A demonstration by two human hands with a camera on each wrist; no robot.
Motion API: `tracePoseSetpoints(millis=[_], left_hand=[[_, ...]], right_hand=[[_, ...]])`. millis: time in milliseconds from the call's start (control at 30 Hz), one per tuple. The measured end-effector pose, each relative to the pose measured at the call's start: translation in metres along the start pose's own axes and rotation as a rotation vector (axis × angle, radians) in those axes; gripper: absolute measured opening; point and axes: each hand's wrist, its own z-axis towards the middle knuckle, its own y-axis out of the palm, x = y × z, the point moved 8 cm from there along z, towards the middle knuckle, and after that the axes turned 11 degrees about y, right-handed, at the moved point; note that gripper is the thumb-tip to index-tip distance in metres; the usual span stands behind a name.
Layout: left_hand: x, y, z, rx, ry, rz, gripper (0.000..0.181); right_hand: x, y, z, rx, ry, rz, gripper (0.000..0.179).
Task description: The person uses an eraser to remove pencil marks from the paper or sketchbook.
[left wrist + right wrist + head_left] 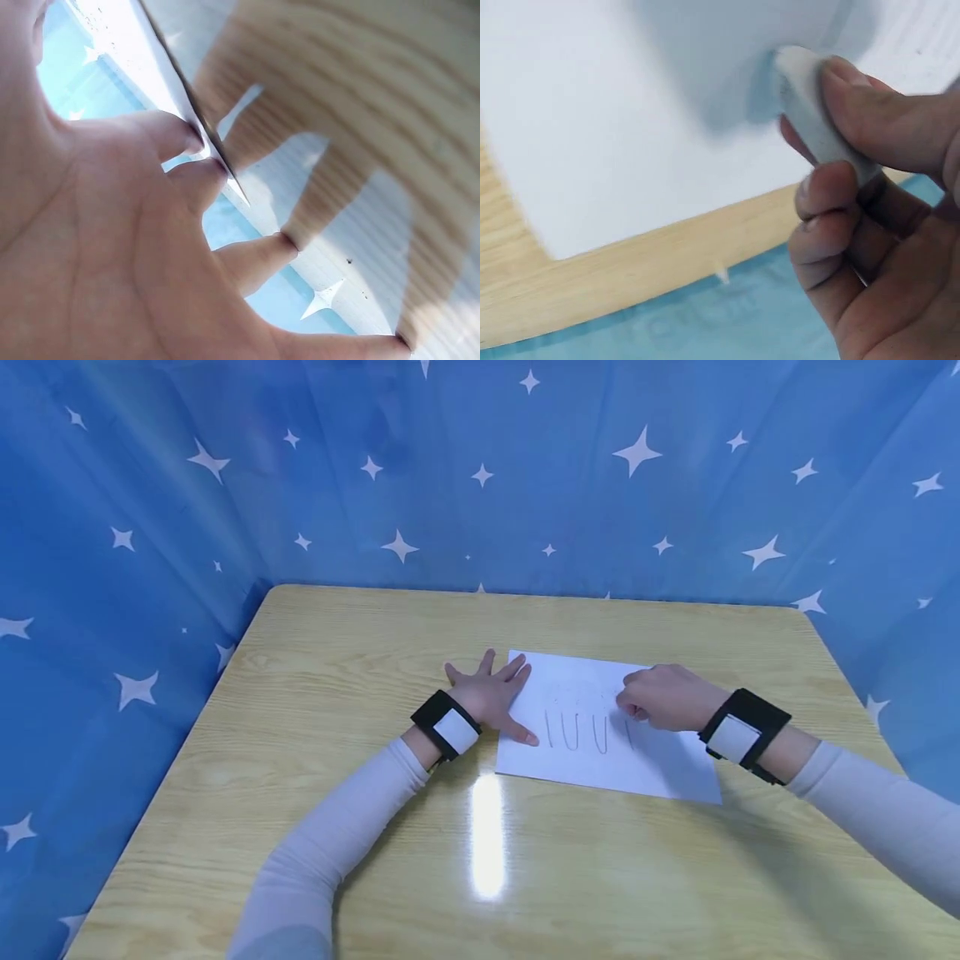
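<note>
A white sheet of paper (585,770) lies on the wooden table, with a row of dark U-shaped and straight pencil strokes (576,732) across it; fainter marks show above them. My left hand (491,697) rests with spread fingers over the sheet's left edge, thumb on the paper. In the left wrist view, the outer fingertips (289,238) touch the wood beyond the paper's edge. Over the right part of the sheet, my right hand (670,697) pinches a whitish eraser (808,112) between thumb and curled fingers. The head view hides the eraser behind the hand.
The wooden table (360,643) extends around the sheet on every side. A blue curtain (465,510) with white stars hangs behind the table and along its left. Bright light reflects off the tabletop in front of the paper.
</note>
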Motion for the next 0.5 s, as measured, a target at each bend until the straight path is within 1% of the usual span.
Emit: tracePoseSetpoints(millis=[67, 167, 233, 300, 367, 500], left_hand=[[0.002, 0.008, 0.002, -0.015, 0.006, -0.009, 0.126], [0.008, 0.019, 0.005, -0.025, 0.015, -0.035, 0.124], [0.01, 0.024, 0.006, -0.024, 0.015, -0.05, 0.123], [0.011, 0.023, 0.005, -0.016, 0.011, -0.056, 0.123], [0.008, 0.017, 0.003, 0.003, 0.004, -0.049, 0.123], [0.0, -0.002, -0.004, 0.029, -0.01, -0.01, 0.125]], right_hand=[[-0.013, 0.001, 0.01, 0.003, -0.027, 0.048, 0.021], [-0.047, -0.001, 0.033, 0.032, -0.105, 0.098, 0.014], [-0.067, -0.002, 0.045, 0.043, -0.157, 0.102, 0.007], [-0.075, -0.002, 0.05, 0.054, -0.194, 0.074, 0.008], [-0.067, -0.004, 0.046, 0.051, -0.176, 0.038, 0.012], [-0.025, -0.007, 0.02, 0.028, -0.082, 0.005, 0.022]])
